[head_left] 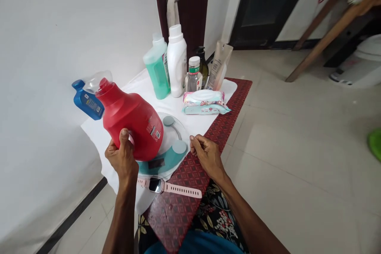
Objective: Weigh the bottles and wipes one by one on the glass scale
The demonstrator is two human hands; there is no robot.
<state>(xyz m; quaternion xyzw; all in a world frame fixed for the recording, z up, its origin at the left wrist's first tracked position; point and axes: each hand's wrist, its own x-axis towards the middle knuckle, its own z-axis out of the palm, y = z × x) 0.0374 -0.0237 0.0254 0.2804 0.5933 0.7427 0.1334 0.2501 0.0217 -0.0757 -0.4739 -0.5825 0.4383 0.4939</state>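
My left hand (123, 154) is closed around the handle of a large red detergent bottle (133, 123), which leans with its neck to the upper left. The bottle appears over a round glass scale with teal parts (171, 158); whether its base touches the scale I cannot tell. By the bottle's mouth shows a clear plastic piece (97, 81), partly behind the neck. My right hand (206, 154) is curled into a loose fist just right of the scale, with nothing visible in it. A smartwatch with a pink strap (181, 190) lies in front of the scale.
Behind stand a green liquid bottle (159, 71), a white bottle (176, 63), a clear jar (194, 79), a dark pump bottle (203, 65) and a beige tube (218, 67). A wipes pack (205, 107) lies before them. A blue bottle (87, 101) is left, by the wall.
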